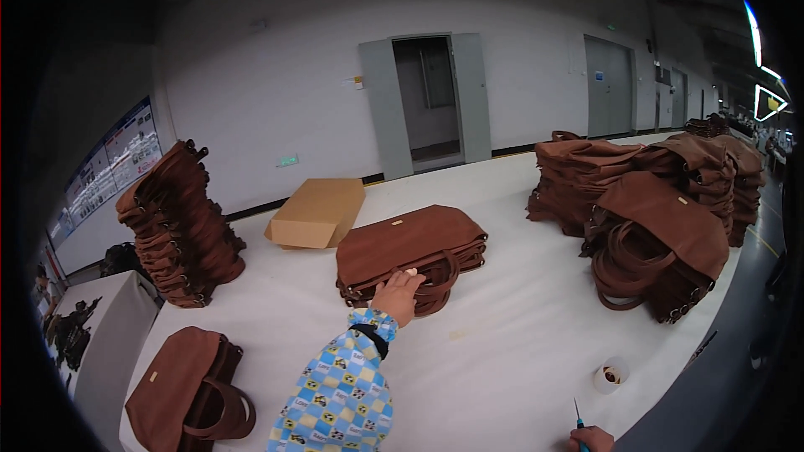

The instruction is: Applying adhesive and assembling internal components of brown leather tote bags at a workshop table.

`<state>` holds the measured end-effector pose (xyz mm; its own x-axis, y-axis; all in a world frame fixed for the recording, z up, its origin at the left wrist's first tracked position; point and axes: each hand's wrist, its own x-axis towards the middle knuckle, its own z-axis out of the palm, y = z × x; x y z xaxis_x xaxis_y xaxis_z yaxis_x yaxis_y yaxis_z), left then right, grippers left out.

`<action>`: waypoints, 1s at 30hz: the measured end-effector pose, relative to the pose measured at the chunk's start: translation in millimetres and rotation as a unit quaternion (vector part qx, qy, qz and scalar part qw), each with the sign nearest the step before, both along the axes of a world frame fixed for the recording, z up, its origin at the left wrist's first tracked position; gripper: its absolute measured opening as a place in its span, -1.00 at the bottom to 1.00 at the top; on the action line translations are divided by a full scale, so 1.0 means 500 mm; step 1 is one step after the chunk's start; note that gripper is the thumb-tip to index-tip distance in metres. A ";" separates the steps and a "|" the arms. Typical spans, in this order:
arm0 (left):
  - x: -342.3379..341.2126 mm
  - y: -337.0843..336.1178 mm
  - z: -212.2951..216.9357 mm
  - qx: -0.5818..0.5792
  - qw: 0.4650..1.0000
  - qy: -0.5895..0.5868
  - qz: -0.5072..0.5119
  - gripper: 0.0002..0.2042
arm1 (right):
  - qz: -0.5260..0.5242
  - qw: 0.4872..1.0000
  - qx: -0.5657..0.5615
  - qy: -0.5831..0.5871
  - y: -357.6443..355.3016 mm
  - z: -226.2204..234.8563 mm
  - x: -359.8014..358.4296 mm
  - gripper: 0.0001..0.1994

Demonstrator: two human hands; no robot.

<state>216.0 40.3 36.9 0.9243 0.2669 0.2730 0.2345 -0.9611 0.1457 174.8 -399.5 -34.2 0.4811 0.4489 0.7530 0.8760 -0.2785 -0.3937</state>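
Observation:
A stack of brown handbags [410, 238] lies flat in the middle of the white table, handles toward me. My left hand [399, 295], in a blue and yellow checked sleeve, rests on the near edge of this stack by the handles, fingers stretched out and not wrapped round anything. At the lower right edge of the view, my right hand [593, 439] is closed round a thin pointed tool [579, 420] with a teal handle and a dark shaft. The tool points away from me; most of that hand is cut off by the frame.
Tall piles of brown bags stand at the left [180, 230] and right [662, 234]. One more brown bag [180, 389] lies near left. Behind the middle stack sits a cardboard box [318, 209]. A white cup [610, 375] with small pieces inside stands near my right hand.

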 end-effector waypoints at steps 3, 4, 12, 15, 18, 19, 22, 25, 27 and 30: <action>0.054 -0.009 -0.030 0.033 0.999 0.030 0.012 -0.61 | -0.011 1.000 -0.008 0.016 0.007 0.001 0.000 -0.87; 0.064 -0.012 -0.033 0.046 0.997 0.058 0.030 -0.63 | -0.010 1.000 -0.004 0.014 0.009 0.000 -0.001 -0.87; 0.010 0.017 0.046 0.007 0.998 0.048 -0.047 -0.85 | -0.039 0.999 -0.004 0.007 0.001 -0.007 -0.008 -0.85; -0.073 -0.015 0.091 -0.039 0.994 0.013 -0.100 -0.85 | -0.059 0.998 0.012 0.036 0.003 -0.020 -0.007 -0.90; -0.177 -0.116 0.146 -0.055 0.979 0.094 -0.169 -0.83 | -0.070 0.995 0.036 0.067 -0.008 -0.026 -0.004 -0.90; -0.215 -0.163 0.167 -0.062 0.971 0.134 -0.186 -0.84 | -0.058 0.997 0.028 0.043 -0.017 -0.030 -0.002 -0.85; -0.332 -0.273 0.171 -0.086 0.928 0.240 -0.271 -0.84 | -0.064 0.992 0.065 0.088 -0.016 -0.026 -0.003 -0.84; -0.418 -0.351 0.134 -0.212 0.860 0.281 -0.370 -0.81 | -0.045 0.991 0.092 0.087 -0.008 -0.021 0.003 -0.83; -0.460 -0.398 0.108 -0.270 0.840 0.207 -0.423 -0.75 | -0.025 0.991 0.090 0.098 -0.008 -0.025 0.006 -0.82; -0.491 -0.452 0.112 -0.362 0.834 0.160 -0.384 -0.73 | 0.008 0.988 0.103 0.113 -0.006 -0.030 0.010 -0.82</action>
<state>-29.3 -185.7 92.8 0.8932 -0.4497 0.0036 -0.2717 -0.5333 0.8011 179.9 -402.4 -49.2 0.6408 0.3060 0.7041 0.7635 -0.1579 -0.6262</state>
